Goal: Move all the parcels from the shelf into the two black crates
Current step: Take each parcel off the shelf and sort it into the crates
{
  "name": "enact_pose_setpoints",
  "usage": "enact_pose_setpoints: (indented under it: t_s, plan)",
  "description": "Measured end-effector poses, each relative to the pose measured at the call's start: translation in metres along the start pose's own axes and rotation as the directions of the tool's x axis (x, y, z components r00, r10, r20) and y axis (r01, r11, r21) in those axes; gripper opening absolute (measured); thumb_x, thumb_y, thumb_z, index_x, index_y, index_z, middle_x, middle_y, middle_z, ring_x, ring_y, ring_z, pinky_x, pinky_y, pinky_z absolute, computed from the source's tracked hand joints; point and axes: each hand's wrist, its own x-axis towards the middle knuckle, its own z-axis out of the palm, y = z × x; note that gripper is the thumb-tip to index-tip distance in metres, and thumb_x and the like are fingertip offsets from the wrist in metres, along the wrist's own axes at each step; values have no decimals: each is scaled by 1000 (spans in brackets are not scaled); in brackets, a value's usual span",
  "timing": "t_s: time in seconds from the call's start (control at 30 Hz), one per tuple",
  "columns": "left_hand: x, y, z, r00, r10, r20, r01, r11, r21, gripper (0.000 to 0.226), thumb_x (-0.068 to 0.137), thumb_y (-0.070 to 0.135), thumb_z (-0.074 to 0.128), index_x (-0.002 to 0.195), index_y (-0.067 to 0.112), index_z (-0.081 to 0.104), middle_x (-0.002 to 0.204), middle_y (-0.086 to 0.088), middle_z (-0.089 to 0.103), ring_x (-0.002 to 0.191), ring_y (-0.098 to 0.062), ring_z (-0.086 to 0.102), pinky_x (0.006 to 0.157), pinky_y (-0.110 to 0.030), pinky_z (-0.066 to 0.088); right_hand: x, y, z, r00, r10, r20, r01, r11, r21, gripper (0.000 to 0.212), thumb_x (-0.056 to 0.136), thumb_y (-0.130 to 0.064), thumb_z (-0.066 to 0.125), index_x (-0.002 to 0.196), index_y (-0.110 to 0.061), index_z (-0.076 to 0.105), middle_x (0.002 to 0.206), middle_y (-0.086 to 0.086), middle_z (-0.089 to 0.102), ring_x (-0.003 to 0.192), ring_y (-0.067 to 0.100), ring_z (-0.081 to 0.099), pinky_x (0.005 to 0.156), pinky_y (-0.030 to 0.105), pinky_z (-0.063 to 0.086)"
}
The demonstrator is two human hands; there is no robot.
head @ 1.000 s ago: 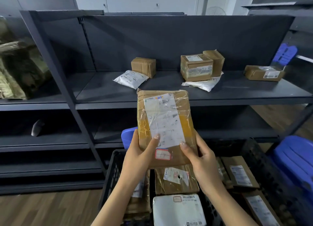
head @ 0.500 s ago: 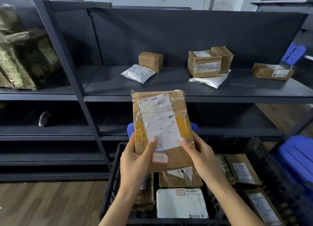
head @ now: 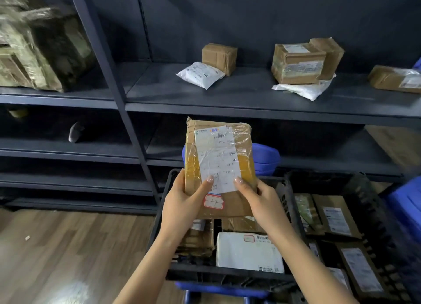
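Six parcels at least not yet moved, counting along the shelf point(head: 227, 99). At far left, in the neighbouring bay, a big wrapped bundle point(head: 38, 51); cannot tell whether it belongs to the task. Then a white mailer point(head: 199, 74) touching a small brown box point(head: 219, 57). Further right a taped brown box point(head: 298, 63) sitting on a white bag point(head: 305, 90), with a second brown box point(head: 332, 53) close behind. At the right edge a brown parcel with clear tape point(head: 396, 78), partly cut off.

Below, one more on the way: a labelled parcel point(head: 218, 167), held upright above the left black crate point(head: 227, 273), not yet inside. Left hand point(head: 182, 203) grasping its lower left edge, thumb on the front. Right hand point(head: 266, 203) grasping the lower right edge in the same manner, thumb on the label.

Already delivered: in the left crate a stack of brown parcels point(head: 200, 240) and a white parcel point(head: 249, 251); in the right black crate point(head: 369, 212) several flat brown parcels point(head: 335, 217). Exact number hidden by the hands and the frame edge.

Judged about half done or a little more. Next, probably lowering this parcel into the crate, then clearing the six above.
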Motion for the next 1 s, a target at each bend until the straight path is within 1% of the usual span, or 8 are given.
enact_pose_setpoints:
  t_s: [0.1, 0.2, 0.3, 0.43, 0.53, 0.73, 0.8, 1.0]
  plan:
    - [3, -9, -2, 999, -50, 13, 49, 995, 88, 28, 74, 66, 64, 96, 49, 58, 90, 23, 72, 81, 5, 68, 72, -25, 54, 3, 8, 5, 999, 48, 20, -48, 998, -27, 22, 85, -56, 57, 101, -44, 65, 96, -26, 71, 91, -9, 64, 75, 12, 46]
    - [10, -18, -2, 997, -76, 16, 71, 979, 190, 21, 81, 62, 59, 91, 44, 60, 101, 17, 62, 97, 3, 59, 74, -22, 49, 9, 18, 8, 996, 89, 9, -89, 996, -16, 17, 89, -48, 58, 104, -42, 63, 95, -25, 70, 91, -6, 65, 75, 14, 47]
    - [14, -28, -1, 988, -145, 59, 131, 973, 188, 30, 84, 60, 58, 96, 33, 64, 106, 3, 67, 103, -11, 63, 83, -37, 56, 13, 28, 8, 991, 134, -3, -134, 991, -4, 22, 90, -46, 58, 109, -37, 63, 95, -22, 70, 89, -4, 65, 69, 13, 47]
    - [10, -42, 1, 971, -227, 79, 208, 958, 199, 22, 84, 57, 60, 95, 38, 59, 85, 13, 75, 80, -6, 72, 78, -40, 60, 15, 46, 7, 975, 220, 19, -219, 975, -47, 25, 89, -51, 58, 109, -38, 63, 99, -21, 68, 92, 1, 64, 71, 18, 47]
    - [8, -58, 4, 959, -282, 39, 264, 933, 245, 29, 82, 58, 60, 98, 35, 58, 83, 13, 73, 76, -6, 72, 79, -39, 60, 18, 65, 11, 960, 279, 19, -276, 956, -98, 33, 88, -54, 57, 113, -34, 64, 105, -16, 68, 100, 11, 63, 89, 32, 49]
    - [17, -93, -1, 931, -361, -56, 361, 886, 290, 68, 83, 56, 62, 134, 14, 44, 91, 13, 63, 84, -7, 64, 76, -31, 54, 25, 96, 34, 924, 380, 44, -374, 922, -100, 34, 86, -55, 59, 110, -32, 65, 95, -18, 70, 88, 5, 65, 71, 22, 50]
    - [24, -106, -6, 919, -393, -43, 386, 868, 311, 68, 84, 55, 61, 135, 13, 45, 100, 7, 67, 91, -12, 66, 83, -34, 55, 30, 106, 44, 910, 411, 44, -407, 909, -87, 35, 86, -53, 60, 111, -29, 65, 97, -14, 71, 89, 8, 66, 77, 27, 54]
    - [50, -137, -21, 892, -451, 20, 392, 797, 460, 40, 91, 51, 52, 106, 15, 61, 88, 5, 66, 81, -13, 62, 72, -28, 49, 42, 134, 80, 869, 493, 27, -491, 869, -60, 37, 87, -45, 63, 115, -20, 64, 106, -2, 71, 97, 17, 66, 93, 37, 52]
